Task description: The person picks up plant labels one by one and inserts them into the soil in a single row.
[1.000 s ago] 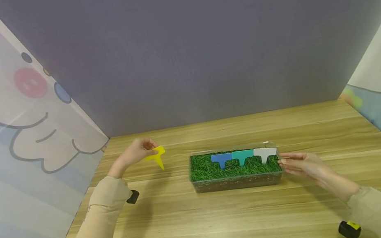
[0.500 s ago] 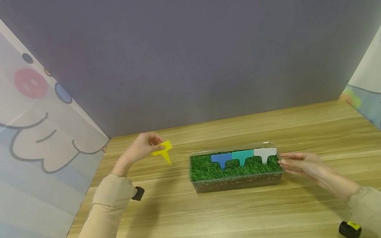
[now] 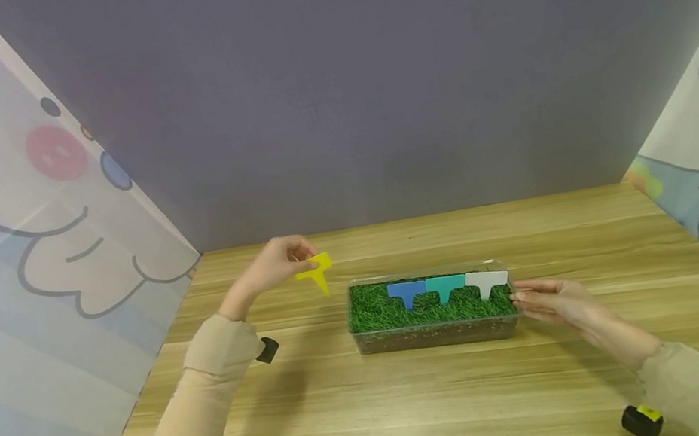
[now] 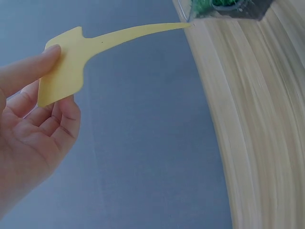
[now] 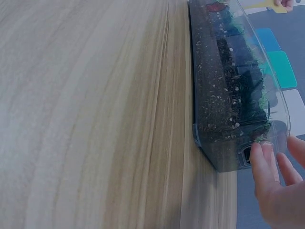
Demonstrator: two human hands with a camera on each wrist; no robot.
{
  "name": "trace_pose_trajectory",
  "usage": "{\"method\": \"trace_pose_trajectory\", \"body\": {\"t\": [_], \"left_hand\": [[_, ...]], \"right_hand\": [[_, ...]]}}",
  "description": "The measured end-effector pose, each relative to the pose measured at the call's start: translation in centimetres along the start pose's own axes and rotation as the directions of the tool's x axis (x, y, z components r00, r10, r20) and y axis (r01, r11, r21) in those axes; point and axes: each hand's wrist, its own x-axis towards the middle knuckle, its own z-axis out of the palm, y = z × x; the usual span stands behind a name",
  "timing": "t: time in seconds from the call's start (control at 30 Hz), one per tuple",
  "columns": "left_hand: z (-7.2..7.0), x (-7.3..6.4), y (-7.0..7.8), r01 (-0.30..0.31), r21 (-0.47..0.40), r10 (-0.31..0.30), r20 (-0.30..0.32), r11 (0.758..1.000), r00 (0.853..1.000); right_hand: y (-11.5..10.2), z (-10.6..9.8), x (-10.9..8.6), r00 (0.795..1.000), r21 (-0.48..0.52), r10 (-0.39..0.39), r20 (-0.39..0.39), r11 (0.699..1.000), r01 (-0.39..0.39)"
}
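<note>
My left hand pinches a yellow T-shaped plant label by its wide head. In the left wrist view the thumb lies on the label's face, and its pointed stem reaches toward a corner of the planter. The label hangs in the air left of a clear rectangular planter box with green grass over dark soil. Blue, teal and white plant labels stand side by side in the grass. At the planter's right end, my right hand touches the end wall and rim with fairly straight fingers.
The planter stands on a wood-grain table. A grey wall rises behind the table, with cartoon-printed panels at both sides. Small black devices sit at my wrists.
My left hand has moved right and slightly up with the yellow plant label, closer to the planter. The right hand and planter have stayed in place.
</note>
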Motion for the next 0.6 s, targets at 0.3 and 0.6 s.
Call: {"method": "trace_pose_trajectory", "body": {"t": [0.3,0.6], "left_hand": [[1.2,0.5,1.2,-0.015,-0.029,0.015,0.02,0.999,1.0],[2.2,1.0,1.9,-0.039,-0.059,0.042,0.041,0.998,0.998]], "right_hand": [[-0.1,0.1,0.0,1.0,-0.022,-0.007,0.001,1.0,0.007],[-0.3,0.4,-0.2,1.0,-0.004,0.005,-0.015,1.0,-0.005]]}}
